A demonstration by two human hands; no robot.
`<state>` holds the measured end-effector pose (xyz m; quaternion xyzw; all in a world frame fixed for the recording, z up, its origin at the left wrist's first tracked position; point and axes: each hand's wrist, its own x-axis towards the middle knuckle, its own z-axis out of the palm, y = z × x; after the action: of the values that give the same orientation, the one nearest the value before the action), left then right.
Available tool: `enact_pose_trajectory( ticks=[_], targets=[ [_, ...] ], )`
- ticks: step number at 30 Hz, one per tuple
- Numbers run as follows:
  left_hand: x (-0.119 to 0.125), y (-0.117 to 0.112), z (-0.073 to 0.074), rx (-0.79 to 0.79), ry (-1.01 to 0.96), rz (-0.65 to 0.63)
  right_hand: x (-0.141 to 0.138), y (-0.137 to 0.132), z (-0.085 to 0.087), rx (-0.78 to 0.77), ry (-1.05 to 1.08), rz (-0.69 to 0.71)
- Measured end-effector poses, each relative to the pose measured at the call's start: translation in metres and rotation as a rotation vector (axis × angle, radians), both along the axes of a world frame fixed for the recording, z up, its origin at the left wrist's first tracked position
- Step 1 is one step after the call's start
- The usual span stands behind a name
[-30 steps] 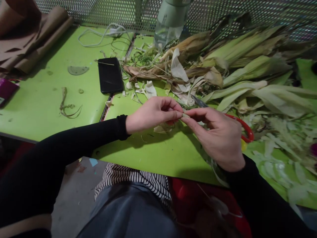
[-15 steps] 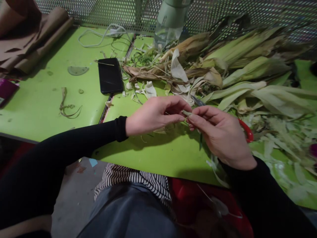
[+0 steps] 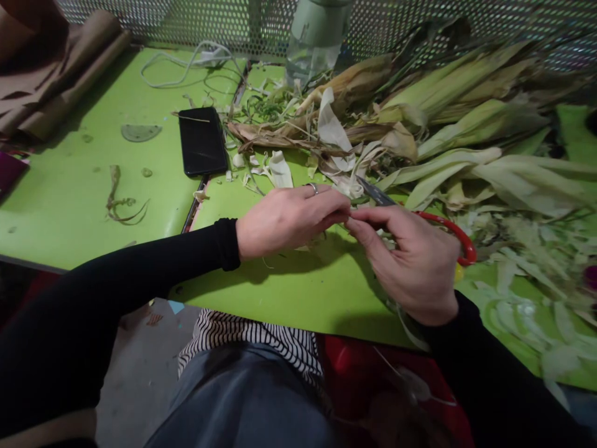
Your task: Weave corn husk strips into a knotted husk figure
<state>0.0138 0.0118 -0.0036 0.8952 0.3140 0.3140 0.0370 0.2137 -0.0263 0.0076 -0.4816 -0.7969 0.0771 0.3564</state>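
My left hand [image 3: 296,218], a ring on one finger, is closed, its fingertips hidden behind its knuckles. My right hand [image 3: 410,258] pinches thumb and forefinger together, and the tips of both hands meet just above the green table [image 3: 280,292]. The small pale-green piece of corn husk between them is almost wholly covered by the fingers now. Scissors with red handles [image 3: 459,236] lie behind and beside my right hand, blades pointing up and left. Loose corn husks [image 3: 489,134] are heaped beyond both hands.
A black phone [image 3: 203,142] lies left of the husk heap, near a pale cable [image 3: 175,81] and a protractor [image 3: 140,132]. A bottle [image 3: 312,46] stands at the back by the perforated screen [image 3: 186,25]. Brown paper [image 3: 60,74] is at far left; husk scraps [image 3: 555,280] cover the right.
The left fingers have turned over and closed toward the right fingertips, hiding the husk piece that showed before. My right hand has shifted slightly left, exposing more of the scissors.
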Motion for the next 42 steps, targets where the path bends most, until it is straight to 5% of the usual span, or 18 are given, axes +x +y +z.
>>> enact_pose_trajectory(
  ticks=[4, 12, 14, 18, 20, 23, 30, 37, 42],
  targets=[
    [0.001, 0.0, 0.003, -0.111, -0.071, -0.044, 0.003, -0.002, -0.001, 0.28, -0.209, 0.026],
    [0.0, 0.003, 0.006, -0.29, -0.234, -0.09, 0.005, 0.0, -0.003, 0.5, -0.338, 0.074],
    [0.001, 0.002, 0.01, -0.5, -0.317, -0.083, 0.006, 0.002, -0.003, 0.542, -0.365, 0.084],
    [0.001, -0.001, 0.023, -1.182, -0.405, -0.135, 0.01, 0.007, -0.005, 0.728, -0.406, 0.148],
    [0.0, -0.002, 0.028, -1.327, -0.438, -0.153, 0.012, 0.007, -0.005, 0.738, -0.467, 0.167],
    [-0.001, -0.001, 0.03, -1.362, -0.493, -0.153, 0.011, 0.004, -0.005, 0.48, -0.415, 0.138],
    [-0.004, 0.001, 0.022, -1.234, -0.52, -0.183, -0.003, 0.002, 0.0, -0.399, 0.294, -0.016],
    [-0.007, 0.001, 0.03, -0.712, -0.258, -0.054, -0.002, 0.008, 0.001, -0.613, 0.479, -0.024],
    [-0.043, 0.017, 0.048, -0.49, -0.16, 0.233, 0.002, 0.013, -0.001, -0.73, 0.74, -0.031]
  ],
)
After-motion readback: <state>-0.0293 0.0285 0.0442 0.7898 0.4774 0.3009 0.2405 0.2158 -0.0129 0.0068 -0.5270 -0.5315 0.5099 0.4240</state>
